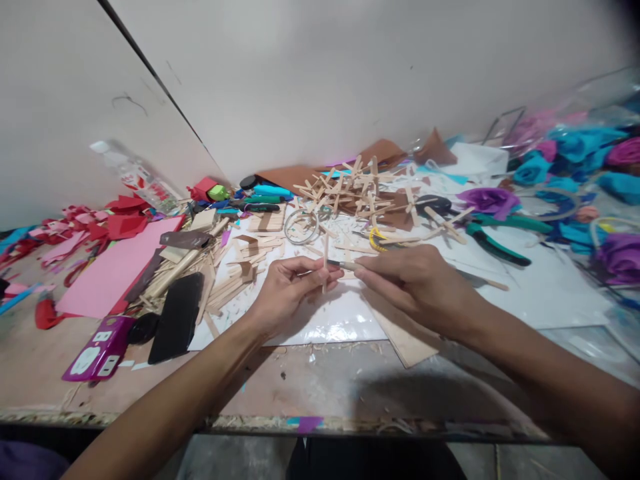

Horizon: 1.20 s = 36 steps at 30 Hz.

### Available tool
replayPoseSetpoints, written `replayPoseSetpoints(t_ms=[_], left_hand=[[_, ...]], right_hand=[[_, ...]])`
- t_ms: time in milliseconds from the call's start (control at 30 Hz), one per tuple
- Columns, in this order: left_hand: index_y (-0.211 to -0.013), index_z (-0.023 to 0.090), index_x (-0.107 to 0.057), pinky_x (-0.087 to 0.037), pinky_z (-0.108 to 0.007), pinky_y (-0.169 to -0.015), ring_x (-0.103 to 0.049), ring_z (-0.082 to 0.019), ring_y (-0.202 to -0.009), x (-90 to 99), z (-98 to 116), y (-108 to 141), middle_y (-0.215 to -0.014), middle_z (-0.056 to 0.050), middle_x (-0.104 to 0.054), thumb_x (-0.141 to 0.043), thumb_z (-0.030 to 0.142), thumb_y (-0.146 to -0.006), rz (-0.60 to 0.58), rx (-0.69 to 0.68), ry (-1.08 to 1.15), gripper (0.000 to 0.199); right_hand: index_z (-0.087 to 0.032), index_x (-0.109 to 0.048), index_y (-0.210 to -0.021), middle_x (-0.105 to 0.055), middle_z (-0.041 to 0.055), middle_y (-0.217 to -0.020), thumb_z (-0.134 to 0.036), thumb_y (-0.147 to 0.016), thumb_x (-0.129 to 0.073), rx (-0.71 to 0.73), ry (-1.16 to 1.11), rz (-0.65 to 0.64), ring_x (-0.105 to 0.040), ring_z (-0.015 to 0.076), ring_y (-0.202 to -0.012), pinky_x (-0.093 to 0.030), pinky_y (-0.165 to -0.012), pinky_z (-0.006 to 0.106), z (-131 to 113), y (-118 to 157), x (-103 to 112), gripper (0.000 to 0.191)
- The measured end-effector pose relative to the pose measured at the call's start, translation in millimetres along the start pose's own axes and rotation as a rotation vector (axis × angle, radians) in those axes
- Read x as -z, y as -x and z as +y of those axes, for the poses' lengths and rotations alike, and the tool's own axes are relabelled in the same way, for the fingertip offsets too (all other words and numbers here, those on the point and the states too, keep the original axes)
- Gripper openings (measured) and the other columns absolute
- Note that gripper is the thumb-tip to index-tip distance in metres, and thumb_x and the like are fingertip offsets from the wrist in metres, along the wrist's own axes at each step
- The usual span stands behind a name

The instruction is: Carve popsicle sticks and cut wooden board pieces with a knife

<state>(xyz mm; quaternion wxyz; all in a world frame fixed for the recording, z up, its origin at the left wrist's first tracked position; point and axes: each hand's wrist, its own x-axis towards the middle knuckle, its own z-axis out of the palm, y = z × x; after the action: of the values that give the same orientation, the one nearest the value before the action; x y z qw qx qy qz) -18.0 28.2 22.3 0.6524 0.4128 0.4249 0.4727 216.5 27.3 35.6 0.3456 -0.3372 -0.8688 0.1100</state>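
Note:
My left hand (295, 287) pinches a thin wooden craft stick (326, 257), held roughly upright above the white sheet (320, 327). From the other side, my right hand (417, 283) grips a slim craft knife (349, 265) with a pale handle. Its dark tip meets the stick close to my left fingertips; whether it has cut in cannot be made out. Beneath my right hand lies a flat piece of thin wood (407, 340). Just behind the hands is a heap of small crossed wooden stick pieces (355, 190).
Loose sticks (230, 287), a black phone (176, 319) and a purple power socket (97, 350) lie to the left. Green-handled pliers (500, 243) and paper flowers (490, 200) are on the right. A clear bottle (140, 180) leans at the back wall. The table edge (240, 421) runs in front.

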Motion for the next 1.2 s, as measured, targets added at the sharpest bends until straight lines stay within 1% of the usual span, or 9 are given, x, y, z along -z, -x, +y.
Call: replayPoseSetpoints(t_ms=[167,233,333,400,467,633,767,1033,1200], left_hand=[[-0.081,0.016,-0.081,-0.064,-0.029,-0.084,-0.081,-0.019,-0.089,3.2,-2.5,-2.3,-0.094,-0.010,-0.084,-0.094,0.029,-0.077,-0.001,-0.057,-0.098,0.019],[-0.085,0.016,-0.083,-0.064,-0.029,-0.084,-0.081,-0.018,-0.087,4.4,-3.8,-3.2,-0.094,-0.010,-0.084,-0.092,0.030,-0.080,0.013,-0.098,-0.155,0.017],[-0.091,0.018,-0.084,-0.062,-0.026,-0.075,-0.079,-0.016,-0.078,3.5,-5.2,-2.6,-0.091,-0.009,-0.085,-0.090,0.029,-0.082,0.051,-0.143,-0.265,0.016],[-0.091,0.017,-0.085,-0.061,-0.024,-0.072,-0.078,-0.015,-0.076,1.2,-5.9,-1.2,-0.089,-0.008,-0.085,-0.088,0.028,-0.082,0.077,-0.157,-0.324,0.014],[-0.089,0.017,-0.084,-0.062,-0.025,-0.072,-0.079,-0.017,-0.077,-1.8,-6.6,0.4,-0.087,-0.008,-0.084,-0.087,0.028,-0.083,0.103,-0.158,-0.355,0.013],[-0.088,0.016,-0.082,-0.066,-0.030,-0.077,-0.081,-0.019,-0.079,-8.8,-7.2,3.1,-0.087,-0.009,-0.085,-0.086,0.027,-0.081,0.164,-0.135,-0.322,0.013],[-0.087,0.015,-0.081,-0.067,-0.030,-0.077,-0.081,-0.019,-0.077,-11.8,-6.4,4.1,-0.085,-0.009,-0.084,-0.084,0.025,-0.082,0.184,-0.126,-0.302,0.012],[-0.089,0.015,-0.081,-0.067,-0.030,-0.078,-0.081,-0.019,-0.078,-9.6,-5.3,4.7,-0.084,-0.010,-0.084,-0.087,0.028,-0.083,0.153,-0.100,-0.268,0.016],[-0.090,0.014,-0.080,-0.068,-0.031,-0.080,-0.083,-0.022,-0.086,-6.4,-7.6,4.2,-0.090,-0.012,-0.084,-0.091,0.031,-0.079,0.143,-0.074,-0.197,0.022]], right_hand=[[-0.014,-0.073,-0.078,-0.066,0.0017,-0.065,-0.024,-0.108,-0.055,-0.025,-0.003,-0.006,-0.052,0.0118,-0.058,-0.034,-0.062,0.027,-0.3,-2.2,1.6,0.035],[-0.015,-0.071,-0.077,-0.065,0.0010,-0.065,-0.022,-0.107,-0.056,-0.074,-0.002,-0.002,-0.051,0.0114,-0.059,-0.033,-0.063,0.027,-3.8,-2.3,-1.3,0.034],[-0.016,-0.065,-0.073,-0.063,-0.0002,-0.065,-0.023,-0.106,-0.056,-0.164,-0.015,-0.038,-0.051,0.0111,-0.060,-0.032,-0.064,0.027,-7.1,-1.5,-4.5,0.035],[-0.017,-0.061,-0.070,-0.060,-0.0013,-0.063,-0.024,-0.106,-0.055,-0.198,-0.025,-0.067,-0.048,0.0104,-0.058,-0.030,-0.063,0.027,-7.6,-0.7,-5.0,0.037],[-0.017,-0.058,-0.068,-0.056,-0.0025,-0.061,-0.024,-0.105,-0.056,-0.221,-0.040,-0.086,-0.044,0.0098,-0.057,-0.028,-0.062,0.027,-7.7,-0.1,-4.8,0.037],[-0.018,-0.053,-0.066,-0.051,-0.0037,-0.058,-0.023,-0.105,-0.056,-0.245,-0.080,-0.085,-0.041,0.0090,-0.055,-0.027,-0.060,0.027,-10.2,-0.1,-3.9,0.039],[-0.018,-0.054,-0.066,-0.053,-0.0036,-0.059,-0.023,-0.105,-0.057,-0.263,-0.103,-0.085,-0.042,0.0087,-0.055,-0.028,-0.060,0.027,-10.9,0.0,-3.9,0.039],[-0.017,-0.063,-0.070,-0.061,-0.0022,-0.062,-0.025,-0.105,-0.057,-0.276,-0.144,-0.104,-0.046,0.0098,-0.057,-0.032,-0.061,0.027,-10.5,-1.6,-1.2,0.036],[-0.017,-0.068,-0.071,-0.061,-0.0016,-0.061,-0.025,-0.105,-0.058,-0.260,-0.141,-0.094,-0.046,0.0101,-0.056,-0.032,-0.060,0.027,-11.3,-3.5,1.9,0.036]])
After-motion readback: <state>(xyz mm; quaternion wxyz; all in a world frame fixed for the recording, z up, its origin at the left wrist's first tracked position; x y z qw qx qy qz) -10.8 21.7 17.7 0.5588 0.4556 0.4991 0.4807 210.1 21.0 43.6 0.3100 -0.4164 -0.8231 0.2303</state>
